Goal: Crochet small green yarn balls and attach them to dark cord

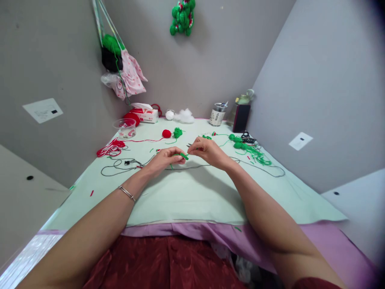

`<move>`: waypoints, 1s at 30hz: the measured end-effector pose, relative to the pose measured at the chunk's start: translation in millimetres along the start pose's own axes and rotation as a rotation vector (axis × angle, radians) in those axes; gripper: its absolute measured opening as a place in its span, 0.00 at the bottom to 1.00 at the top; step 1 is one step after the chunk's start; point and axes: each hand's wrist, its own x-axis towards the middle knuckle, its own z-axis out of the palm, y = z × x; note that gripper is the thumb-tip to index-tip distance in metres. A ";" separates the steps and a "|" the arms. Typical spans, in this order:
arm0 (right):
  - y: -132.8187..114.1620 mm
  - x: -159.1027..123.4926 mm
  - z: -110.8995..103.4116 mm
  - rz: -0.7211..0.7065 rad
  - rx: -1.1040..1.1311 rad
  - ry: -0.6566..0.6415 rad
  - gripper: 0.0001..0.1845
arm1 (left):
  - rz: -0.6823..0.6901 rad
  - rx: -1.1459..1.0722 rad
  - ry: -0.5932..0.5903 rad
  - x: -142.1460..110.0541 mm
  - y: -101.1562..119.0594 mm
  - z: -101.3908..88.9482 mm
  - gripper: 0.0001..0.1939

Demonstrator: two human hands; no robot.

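Observation:
Over the middle of the table, my left hand (168,159) pinches a small green crocheted piece (184,156) between thumb and fingers. A short green yarn end hangs below it. My right hand (206,151) meets it from the right, its fingers closed on a thin metal crochet hook or needle (187,153) whose tip touches the green piece. Most of that tool is hidden by the fingers. Behind the right hand show dark pointed tips (189,145), too small to name for sure. A dark cord (192,167) runs across the table beneath both hands.
At left lie loose red yarn (111,148), a clear plastic tub (124,129) and a tissue box (148,115). A red yarn ball (166,133) and green yarn (177,132) sit ahead. Right are green balls with strands (255,154), black scissors (247,138), a pen cup (217,115) and a dark phone-like block (242,118).

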 end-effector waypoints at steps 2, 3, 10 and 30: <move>-0.4 -0.2 -0.5 0.003 -0.008 -0.002 0.07 | 0.001 -0.002 -0.004 0.1 -0.5 -0.4 0.12; -0.4 -0.3 -0.6 0.004 -0.010 -0.003 0.07 | 0.001 -0.002 -0.005 0.2 -0.7 -0.6 0.12; 0.9 0.1 2.4 -0.009 0.012 -0.008 0.07 | -0.001 -0.004 -0.023 -0.6 1.1 0.5 0.13; -0.5 0.8 7.5 0.018 0.079 -0.034 0.07 | -0.022 -0.039 -0.033 -2.1 3.5 1.5 0.14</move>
